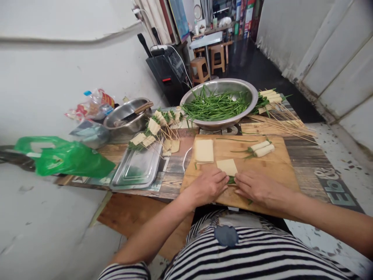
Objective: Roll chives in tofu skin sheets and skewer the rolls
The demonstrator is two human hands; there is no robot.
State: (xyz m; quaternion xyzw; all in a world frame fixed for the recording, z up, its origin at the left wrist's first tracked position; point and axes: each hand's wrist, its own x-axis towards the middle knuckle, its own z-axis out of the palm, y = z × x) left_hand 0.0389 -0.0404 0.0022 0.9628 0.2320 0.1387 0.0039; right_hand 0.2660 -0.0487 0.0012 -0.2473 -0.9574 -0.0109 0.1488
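Note:
On the wooden cutting board (281, 171), a pale tofu sheet (227, 166) lies with a small bunch of green chives (231, 180) along its near edge. My left hand (208, 184) has its fingers curled on the left end of this edge. At the right end, my right hand (258, 187) presses with bent fingers; the fingertips partly hide the chives. Behind my left hand rests a stack of square tofu sheets (204, 151). Two finished tofu rolls (264, 148) with chive ends sticking out lie at the board's far right.
Beyond the board stands a big steel bowl (214, 125) of chives. Bamboo skewers (287, 127) and skewered rolls (269, 97) lie to its right. Leftward are more skewered rolls (154, 126), a metal tray (135, 171), a smaller steel bowl (139, 125) and a green plastic bag (70, 159).

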